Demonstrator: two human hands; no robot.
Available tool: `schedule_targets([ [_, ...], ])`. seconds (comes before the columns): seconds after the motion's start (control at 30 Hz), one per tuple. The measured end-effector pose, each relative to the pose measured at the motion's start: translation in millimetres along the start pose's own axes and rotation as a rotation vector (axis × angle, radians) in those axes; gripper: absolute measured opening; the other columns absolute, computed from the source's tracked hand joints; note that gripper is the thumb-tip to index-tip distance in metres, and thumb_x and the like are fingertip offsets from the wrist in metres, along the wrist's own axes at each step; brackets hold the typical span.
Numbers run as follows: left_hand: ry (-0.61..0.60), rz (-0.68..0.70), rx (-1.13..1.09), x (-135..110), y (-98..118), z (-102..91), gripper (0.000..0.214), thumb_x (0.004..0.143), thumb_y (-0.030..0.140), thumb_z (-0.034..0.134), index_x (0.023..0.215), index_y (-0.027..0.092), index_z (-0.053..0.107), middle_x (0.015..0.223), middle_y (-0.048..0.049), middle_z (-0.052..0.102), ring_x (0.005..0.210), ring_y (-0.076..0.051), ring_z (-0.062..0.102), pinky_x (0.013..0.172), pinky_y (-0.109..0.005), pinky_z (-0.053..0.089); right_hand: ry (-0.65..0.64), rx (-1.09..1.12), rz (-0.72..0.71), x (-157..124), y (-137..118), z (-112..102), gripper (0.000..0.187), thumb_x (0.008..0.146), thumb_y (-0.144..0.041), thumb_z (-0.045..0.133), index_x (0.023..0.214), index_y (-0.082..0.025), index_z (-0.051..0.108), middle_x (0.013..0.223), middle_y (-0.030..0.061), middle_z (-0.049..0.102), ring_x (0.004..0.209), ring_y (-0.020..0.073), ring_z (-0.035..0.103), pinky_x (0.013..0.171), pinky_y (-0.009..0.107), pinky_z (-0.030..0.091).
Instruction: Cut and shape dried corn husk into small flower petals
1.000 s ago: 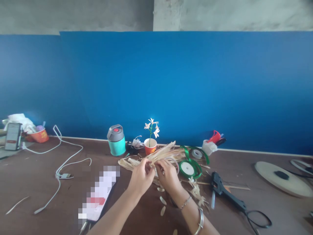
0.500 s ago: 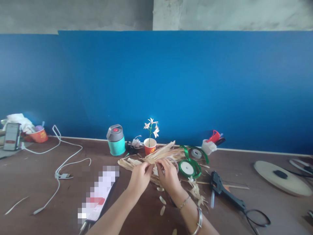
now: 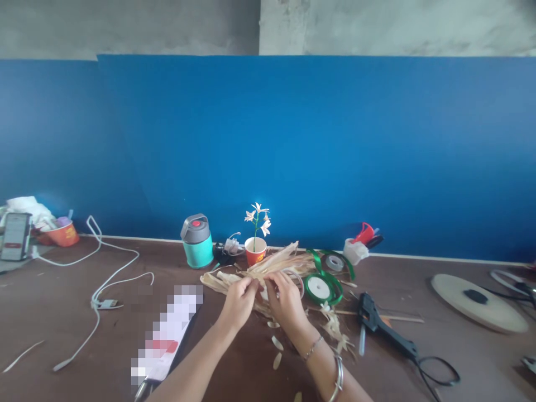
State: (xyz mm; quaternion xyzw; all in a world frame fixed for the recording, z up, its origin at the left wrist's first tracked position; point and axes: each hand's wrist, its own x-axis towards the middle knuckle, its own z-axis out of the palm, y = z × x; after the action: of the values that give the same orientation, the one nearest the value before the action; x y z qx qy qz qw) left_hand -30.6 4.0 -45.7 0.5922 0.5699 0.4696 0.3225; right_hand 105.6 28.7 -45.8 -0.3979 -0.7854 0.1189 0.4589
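Observation:
My left hand (image 3: 239, 301) and my right hand (image 3: 287, 298) are close together over a pile of dried corn husks (image 3: 282, 259). Both have thumb and fingers pinched, nearly meeting. Whatever lies in the pinches is too small and too covered to name; pale husk shows just behind the fingertips. Loose cut petals (image 3: 277, 343) are scattered below my right hand, and beside that wrist lie pale husk flowers (image 3: 332, 324). A spool of green ribbon (image 3: 319, 287) lies right of my right hand. Behind the husks, a flower stem with white blooms (image 3: 256, 226) stands in a paper cup (image 3: 255, 257).
A black glue gun (image 3: 387, 326) lies at the right, near a round beige disc (image 3: 479, 303). A tape roll (image 3: 334, 263) and a white cup of tools (image 3: 355, 251) stand behind. Leftward are a teal flask (image 3: 198, 249), a blurred-out phone-like object (image 3: 167, 338) and white cables (image 3: 98, 290).
The view has shifted very slightly. Both hands keep their pinch in nearly the same spot, with only small finger movements.

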Motion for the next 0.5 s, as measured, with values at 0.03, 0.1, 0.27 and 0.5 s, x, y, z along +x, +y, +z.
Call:
schedule_targets([
  [0.03,0.002,0.003,0.000,0.1,0.4,-0.4,0.037,0.089,0.039,0.039,0.068,0.017,0.061,0.056,-0.0015,0.063,0.051,-0.017,0.058,0.049,-0.024,0.041,-0.008,0.018,0.000,0.6,-0.7,-0.6,0.017,0.087,-0.012,0.046,0.084,-0.018,0.062,0.080,0.0058,0.066,0.079,0.0203,0.060,0.073,0.030,0.046],
  [0.1,0.009,0.018,0.009,0.2,1.3,-1.1,0.035,0.089,0.037,0.039,0.066,0.018,0.058,0.058,-0.0019,0.063,0.056,-0.017,0.059,0.053,-0.025,0.040,-0.033,0.094,0.017,1.8,-2.5,-2.2,0.017,0.084,-0.012,0.049,0.091,-0.018,0.063,0.086,0.0065,0.067,0.081,0.0199,0.061,0.072,0.029,0.048],
  [0.27,-0.010,0.055,0.020,-0.4,3.0,-1.9,0.025,0.088,0.029,0.041,0.069,0.020,0.055,0.059,-0.0011,0.060,0.058,-0.017,0.057,0.054,-0.026,0.038,-0.104,0.339,0.117,4.6,-5.3,-6.6,0.030,0.086,-0.023,0.053,0.114,-0.020,0.062,0.114,0.0110,0.061,0.094,0.0209,0.061,0.072,0.029,0.051],
  [0.5,-0.051,0.059,-0.041,-0.9,3.8,-0.9,0.023,0.087,0.030,0.042,0.070,0.020,0.054,0.061,-0.0006,0.056,0.058,-0.016,0.053,0.056,-0.026,0.038,-0.099,0.478,0.239,8.2,0.9,-7.0,0.013,0.081,-0.028,0.063,0.085,-0.020,0.073,0.084,0.0052,0.069,0.079,0.0194,0.062,0.069,0.029,0.048],
])
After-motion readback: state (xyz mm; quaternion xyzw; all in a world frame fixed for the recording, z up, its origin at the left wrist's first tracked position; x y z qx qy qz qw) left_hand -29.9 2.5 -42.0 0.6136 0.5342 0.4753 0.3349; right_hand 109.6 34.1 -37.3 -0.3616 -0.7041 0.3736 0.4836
